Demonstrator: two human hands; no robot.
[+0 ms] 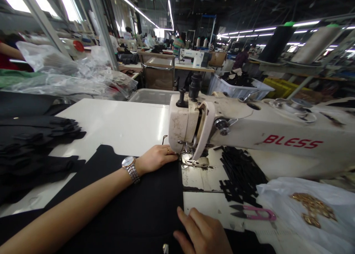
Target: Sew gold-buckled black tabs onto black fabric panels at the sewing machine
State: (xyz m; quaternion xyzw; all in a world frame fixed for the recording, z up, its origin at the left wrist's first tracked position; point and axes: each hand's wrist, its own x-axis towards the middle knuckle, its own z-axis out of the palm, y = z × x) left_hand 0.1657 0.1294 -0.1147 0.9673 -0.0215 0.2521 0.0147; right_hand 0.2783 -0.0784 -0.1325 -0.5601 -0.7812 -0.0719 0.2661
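A large black fabric piece lies across the white table, its right edge running up to the needle area of a sewing machine. My left hand, with a watch at the wrist, lies flat on the fabric, fingertips close beside the presser foot. Lower down, my right hand rests at the fabric's right edge, thumb and forefinger apart over it and the other fingers bent. A small shiny metal piece shows on the fabric near that thumb.
Black strips lie under the machine arm, with pink thread snips before them. Gold-coloured metal fittings sit on a white plastic bag. Stacked black pieces cover the left side. Behind stands a bin.
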